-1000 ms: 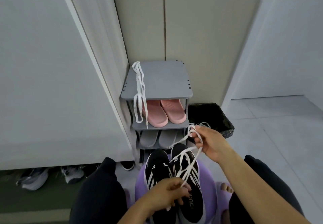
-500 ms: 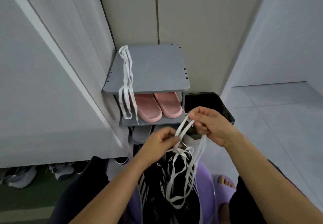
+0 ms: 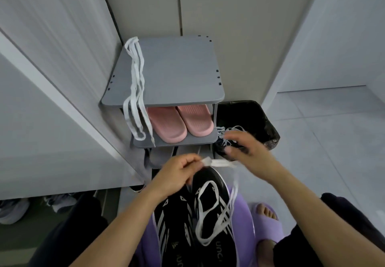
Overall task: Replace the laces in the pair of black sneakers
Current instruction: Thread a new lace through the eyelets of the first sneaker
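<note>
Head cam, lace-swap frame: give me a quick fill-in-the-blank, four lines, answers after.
1. The slippers on the grey rack's second shelf are ____ in colour.
2. The left hand pinches a white lace above the ____ sneakers.
3. A bundle of spare white laces hangs over the rack's ____ front corner as the camera sees it.
4. The sneakers rest on a ____ stool.

Missing words: pink; black; left; purple
</note>
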Demonstrator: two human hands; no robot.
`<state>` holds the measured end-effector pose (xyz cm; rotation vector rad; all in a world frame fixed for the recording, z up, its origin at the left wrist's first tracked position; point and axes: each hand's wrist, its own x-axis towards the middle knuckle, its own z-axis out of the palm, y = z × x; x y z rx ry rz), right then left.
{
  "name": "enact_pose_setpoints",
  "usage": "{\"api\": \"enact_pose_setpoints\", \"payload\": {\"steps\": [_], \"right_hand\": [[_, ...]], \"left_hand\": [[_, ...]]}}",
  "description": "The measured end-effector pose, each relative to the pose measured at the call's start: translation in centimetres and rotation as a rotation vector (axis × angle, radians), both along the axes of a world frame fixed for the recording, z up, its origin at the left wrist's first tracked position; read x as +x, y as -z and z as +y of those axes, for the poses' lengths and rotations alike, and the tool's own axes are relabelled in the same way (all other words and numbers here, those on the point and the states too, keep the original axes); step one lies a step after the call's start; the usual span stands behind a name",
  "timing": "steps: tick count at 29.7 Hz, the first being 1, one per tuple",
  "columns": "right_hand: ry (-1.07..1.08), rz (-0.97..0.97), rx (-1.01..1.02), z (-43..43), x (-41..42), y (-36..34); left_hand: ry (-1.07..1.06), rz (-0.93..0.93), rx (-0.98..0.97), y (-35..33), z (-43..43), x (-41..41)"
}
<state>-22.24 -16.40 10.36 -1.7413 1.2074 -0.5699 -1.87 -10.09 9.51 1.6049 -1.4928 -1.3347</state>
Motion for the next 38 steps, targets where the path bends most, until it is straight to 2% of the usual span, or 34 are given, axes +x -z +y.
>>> {"api": "enact_pose_setpoints", "payload": {"steps": [2,5,8,11,13,15,18,20,22,26,30,32,34,36,38], "right_hand": [[-0.204,-0.019,0.096,1.3,2.1,0.0],[-0.237,-0.008,0.198,1.7,3.4,-0.1],[-0.119,0.092,0.156,0.0,2.2,-0.4],[0.161,0.018,0.129,-1.5,0.0,-0.9],[0.253,-0.006,0.139,-1.8,-0.9,-0.9],[0.182,0.034,0.203,-1.6,-0.8,-0.6],[-0.069,0.131,0.287,-0.2,0.7,0.2],[-0.17,0.282,0.209,0.2,1.2,1.0],[-0.11,0.336,0.142,0.0,1.1,1.0],[0.118,0.293,0.119,-1.2,-0.2,0.5],[0.018,0.162,0.26,-0.5,0.3,0.1],[-0.038,0.2,0.245,-0.2,0.6,0.4],[0.006,0.235,0.183,-0.1,0.6,0.7],[0.087,0.16,0.171,-0.3,0.4,0.7],[0.135,0.031,0.164,-0.4,0.3,0.6]], "left_hand": [[0.054,0.0,-0.007,0.0,0.0,-0.9],[0.0,0.1,0.053,-0.2,-0.5,-1.1],[-0.064,0.212,0.177,-0.5,-0.7,-0.6],[-0.156,0.196,0.275,-0.5,-0.7,0.6],[-0.188,0.161,0.289,-0.3,-0.7,1.2],[-0.211,0.149,0.272,-0.3,-0.5,1.1],[-0.19,0.184,0.242,-0.4,-0.2,0.1],[-0.192,0.159,0.226,-0.3,-0.2,-0.4],[-0.236,0.124,0.229,0.1,-0.4,-0.3],[-0.287,0.127,0.26,0.5,-0.5,0.3],[-0.409,0.17,0.28,0.4,-0.6,0.8],[-0.505,0.272,0.275,0.6,-0.8,1.0],[-0.551,0.342,0.288,0.8,-1.0,0.9],[-0.508,0.328,0.321,1.0,-1.0,0.6],[-0.386,0.183,0.306,1.0,-0.6,0.3]]}}
